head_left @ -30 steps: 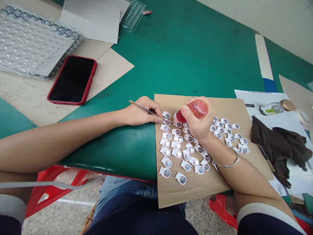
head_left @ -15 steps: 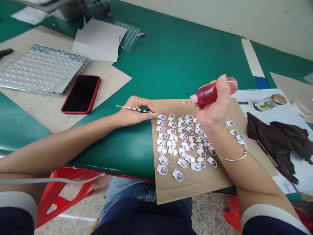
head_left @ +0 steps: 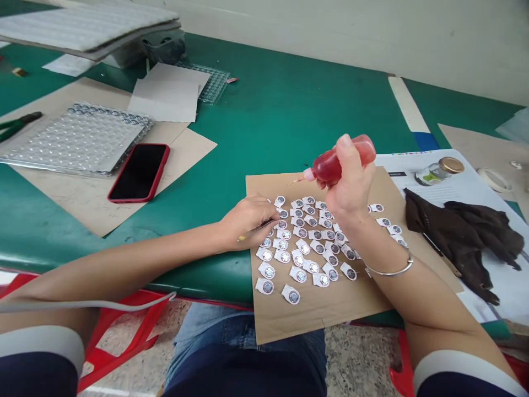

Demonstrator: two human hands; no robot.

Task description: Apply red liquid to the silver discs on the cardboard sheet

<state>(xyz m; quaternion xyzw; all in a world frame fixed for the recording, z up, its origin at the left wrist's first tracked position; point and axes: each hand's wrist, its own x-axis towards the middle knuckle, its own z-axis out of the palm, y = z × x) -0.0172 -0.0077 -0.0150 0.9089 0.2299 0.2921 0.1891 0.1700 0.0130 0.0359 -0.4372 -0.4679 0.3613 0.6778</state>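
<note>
My left hand (head_left: 252,222) is closed around a thin paintbrush (head_left: 248,234), whose tan end points back to the left. Its fingertips are at the left columns of small white tags (head_left: 282,257), each with a round silvery piece on it. The hand hides some of these tags. My right hand (head_left: 351,179) grips a red squeeze bottle (head_left: 328,167) held tilted above the brown paper sheet (head_left: 306,320). The bottle's pink cap and fine nozzle point left and slightly down, apart from the tags.
A red-cased phone (head_left: 139,172) and clear bubbled plastic trays (head_left: 78,140) lie left on the green table (head_left: 281,116). Pliers (head_left: 19,124) are farther left. On the right are a dark cloth (head_left: 467,231), a thin tool (head_left: 442,253) and a small glass jar (head_left: 433,173).
My left hand has moved right and down over the tags, still with the paintbrush. My right hand has shifted slightly left with the bottle. The view has also shifted.
</note>
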